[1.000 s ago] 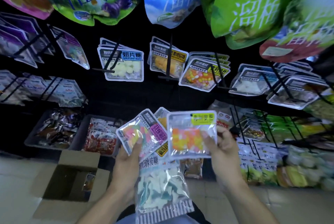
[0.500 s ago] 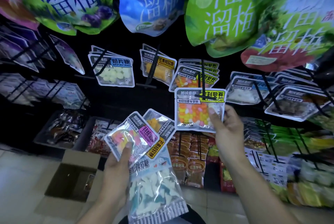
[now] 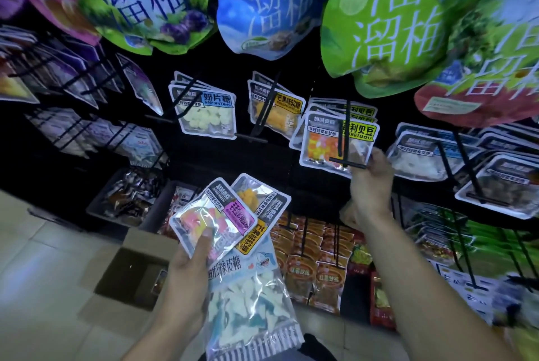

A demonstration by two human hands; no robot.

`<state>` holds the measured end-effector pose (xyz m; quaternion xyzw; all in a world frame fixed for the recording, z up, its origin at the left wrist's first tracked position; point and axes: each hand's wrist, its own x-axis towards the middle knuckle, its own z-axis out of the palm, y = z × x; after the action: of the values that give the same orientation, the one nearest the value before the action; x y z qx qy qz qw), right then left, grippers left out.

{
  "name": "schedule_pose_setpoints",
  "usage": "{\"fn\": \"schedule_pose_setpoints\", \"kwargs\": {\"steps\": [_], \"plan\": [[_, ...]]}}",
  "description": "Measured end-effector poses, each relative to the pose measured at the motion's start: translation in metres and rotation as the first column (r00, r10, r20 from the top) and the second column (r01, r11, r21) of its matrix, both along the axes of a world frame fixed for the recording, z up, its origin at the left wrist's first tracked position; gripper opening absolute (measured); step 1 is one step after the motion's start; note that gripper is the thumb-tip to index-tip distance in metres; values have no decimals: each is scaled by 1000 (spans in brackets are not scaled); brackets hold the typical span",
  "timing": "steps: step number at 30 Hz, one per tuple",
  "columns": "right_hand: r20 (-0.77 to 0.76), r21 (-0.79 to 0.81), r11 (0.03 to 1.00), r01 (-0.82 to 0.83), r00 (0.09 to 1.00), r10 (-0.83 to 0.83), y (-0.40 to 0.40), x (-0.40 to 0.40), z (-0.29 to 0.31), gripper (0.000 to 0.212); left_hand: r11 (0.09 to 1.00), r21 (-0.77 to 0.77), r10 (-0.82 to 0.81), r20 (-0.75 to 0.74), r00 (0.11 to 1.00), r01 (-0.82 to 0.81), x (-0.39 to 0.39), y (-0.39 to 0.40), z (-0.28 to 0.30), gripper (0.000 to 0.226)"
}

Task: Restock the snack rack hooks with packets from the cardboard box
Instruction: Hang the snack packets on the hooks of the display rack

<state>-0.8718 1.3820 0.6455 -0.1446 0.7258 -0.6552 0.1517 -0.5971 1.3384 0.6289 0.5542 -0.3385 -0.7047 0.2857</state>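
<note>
Right hand (image 3: 368,183) pinches yellow-labelled bean packet (image 3: 338,143) at its lower right corner on rack hook (image 3: 344,133); left hand (image 3: 186,276) grips fanned candy packets (image 3: 233,232) above open cardboard box (image 3: 131,276) on floor.

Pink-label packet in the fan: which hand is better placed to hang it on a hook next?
The right hand: it is up at the hooks, pinching only the yellow-label packet. The left hand grips the fan with the pink-label packet.
</note>
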Motion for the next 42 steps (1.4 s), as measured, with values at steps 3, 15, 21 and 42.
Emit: {"fn": "schedule_pose_setpoints", "kwargs": {"steps": [3, 15, 21, 42], "plan": [[61, 16, 994, 107, 992, -108, 2, 6, -3, 17, 999, 35, -4, -54, 999, 6, 3, 0, -1, 70], [358, 76, 916, -393, 868, 343, 22, 115, -6, 15, 998, 11, -59, -55, 997, 60, 3, 2, -5, 70], [186, 14, 984, -180, 967, 175, 20, 96, 1, 15, 985, 50, 164, 1, 986, -164, 13, -7, -3, 55], [111, 346, 780, -521, 849, 517, -10, 107, 7, 15, 968, -207, -139, 38, 990, 143, 23, -25, 4, 34]]}}
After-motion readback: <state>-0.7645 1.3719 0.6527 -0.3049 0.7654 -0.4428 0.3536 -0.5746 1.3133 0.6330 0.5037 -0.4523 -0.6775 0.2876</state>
